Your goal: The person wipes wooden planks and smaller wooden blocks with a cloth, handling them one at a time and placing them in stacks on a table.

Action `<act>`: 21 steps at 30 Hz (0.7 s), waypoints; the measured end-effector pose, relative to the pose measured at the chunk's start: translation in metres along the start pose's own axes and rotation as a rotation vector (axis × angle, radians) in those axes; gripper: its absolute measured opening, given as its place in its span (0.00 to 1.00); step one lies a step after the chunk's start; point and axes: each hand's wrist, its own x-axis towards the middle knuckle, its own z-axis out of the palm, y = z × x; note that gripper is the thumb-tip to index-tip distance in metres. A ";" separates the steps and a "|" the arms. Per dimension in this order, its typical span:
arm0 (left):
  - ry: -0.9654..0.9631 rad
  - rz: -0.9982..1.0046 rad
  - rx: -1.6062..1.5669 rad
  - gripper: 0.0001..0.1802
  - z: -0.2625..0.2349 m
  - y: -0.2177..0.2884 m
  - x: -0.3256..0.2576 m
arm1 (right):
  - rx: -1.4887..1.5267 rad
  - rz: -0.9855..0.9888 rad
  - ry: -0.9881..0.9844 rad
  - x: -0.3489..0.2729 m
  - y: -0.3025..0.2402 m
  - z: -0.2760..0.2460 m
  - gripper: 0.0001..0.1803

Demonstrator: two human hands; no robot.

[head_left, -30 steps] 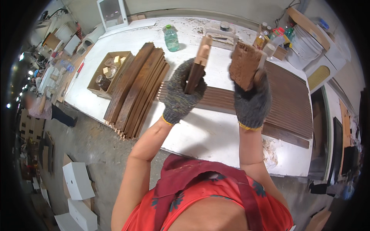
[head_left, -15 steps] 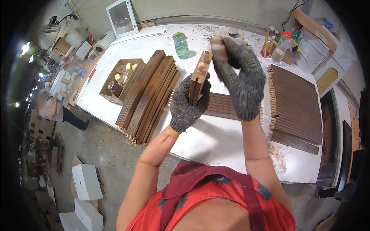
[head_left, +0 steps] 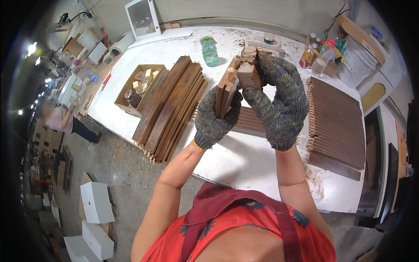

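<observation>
My left hand, in a dark knitted glove, is closed around a brown wooden slat. The slat stands on end, its pale round dowels pointing up and away from me. Gloved the same way, my right hand grips a rough brown block, whose material I cannot make out. The block is right beside the slat's dowel end and seems to touch it. Behind my hands, more dark slats lie partly hidden on the white table.
Stacked dark slats lie at left, next to a cardboard box of small pieces. A row of slats covers the right side. A green-capped bottle stands behind; several bottles crowd the back right. Another person stands far left.
My right hand has brought the block nearer and slightly down, against the slat's dowel end. The left hand keeps its hold on the slat, almost unmoved.
</observation>
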 end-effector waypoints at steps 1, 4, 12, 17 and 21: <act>-0.012 0.010 0.049 0.20 -0.001 -0.005 0.000 | -0.025 -0.013 -0.002 -0.001 -0.005 0.001 0.29; -0.036 0.052 0.190 0.21 -0.005 -0.029 -0.004 | -0.090 -0.027 -0.014 -0.002 -0.019 0.002 0.31; 0.015 0.117 0.264 0.23 -0.008 -0.041 -0.021 | -0.137 -0.063 -0.080 -0.003 -0.037 -0.003 0.33; 0.066 0.193 0.342 0.24 -0.011 -0.041 -0.023 | -0.101 -0.032 -0.133 -0.006 -0.042 -0.005 0.34; 0.143 0.196 0.262 0.16 -0.019 -0.016 0.001 | -0.296 -0.038 -0.166 -0.013 -0.032 -0.013 0.38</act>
